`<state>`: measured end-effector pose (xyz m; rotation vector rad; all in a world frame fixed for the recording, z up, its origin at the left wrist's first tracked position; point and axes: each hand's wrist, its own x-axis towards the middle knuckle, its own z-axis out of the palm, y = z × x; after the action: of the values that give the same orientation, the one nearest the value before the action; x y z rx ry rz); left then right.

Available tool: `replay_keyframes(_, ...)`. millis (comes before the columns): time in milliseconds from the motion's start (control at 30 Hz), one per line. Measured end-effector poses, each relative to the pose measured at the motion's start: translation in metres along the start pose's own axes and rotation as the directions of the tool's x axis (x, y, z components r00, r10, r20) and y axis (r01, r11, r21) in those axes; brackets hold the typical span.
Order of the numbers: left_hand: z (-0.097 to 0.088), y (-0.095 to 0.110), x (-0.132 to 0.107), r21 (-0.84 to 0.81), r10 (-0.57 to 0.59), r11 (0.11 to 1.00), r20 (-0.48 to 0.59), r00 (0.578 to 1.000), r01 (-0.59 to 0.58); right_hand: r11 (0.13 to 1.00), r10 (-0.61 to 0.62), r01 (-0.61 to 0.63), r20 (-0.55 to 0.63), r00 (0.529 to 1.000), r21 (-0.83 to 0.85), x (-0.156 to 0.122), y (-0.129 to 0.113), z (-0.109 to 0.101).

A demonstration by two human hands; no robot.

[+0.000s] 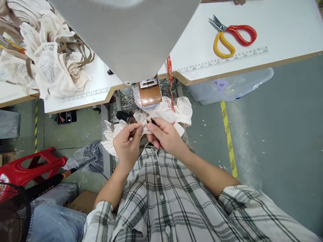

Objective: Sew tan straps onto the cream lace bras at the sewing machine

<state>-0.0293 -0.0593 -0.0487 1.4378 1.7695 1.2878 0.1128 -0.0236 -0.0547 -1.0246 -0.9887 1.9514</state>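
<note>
My left hand (128, 141) pinches the edge of a cream lace bra (183, 109) between thumb and fingers, close to my body. Opposite it, my right hand (165, 134) is closed around small thread snips (152, 121), whose dark pointed tips meet the fabric at my left fingertips. Most of the snips is hidden inside the hand. More of the bra's lace (114, 132) hangs over my lap on both sides of the hands. A red ribbon (170, 80) runs down from the table toward the right hand; its lower end is hidden.
A sewing machine (131, 37) stands directly ahead, over its brown-covered bed (150, 95). Cream bras (52, 64) are heaped at left on the white table (285, 23). Scissors (227, 35) lie at right above a printed ruler (222, 60). Below are a plastic bin (209, 92) and red stool (32, 164).
</note>
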Motion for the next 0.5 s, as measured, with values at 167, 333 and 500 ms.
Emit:
replay_keyframes(167,-0.002,-0.007,0.0,-0.141,-0.171,0.975,0.019,0.985,0.172,0.974,-0.212,0.227,-0.325,0.922,0.007,-0.002,-0.016,-0.018)
replay_keyframes(333,-0.005,-0.005,0.004,-0.205,-0.261,0.943,0.037,0.965,0.263,0.78,-0.515,0.336,-0.236,0.824,-0.528,-0.004,-0.013,-0.023)
replay_keyframes(500,-0.003,-0.001,0.0,-0.131,-0.184,0.974,0.039,0.982,0.187,0.519,-0.579,0.433,0.07,0.812,-0.737,0.004,0.001,-0.012)
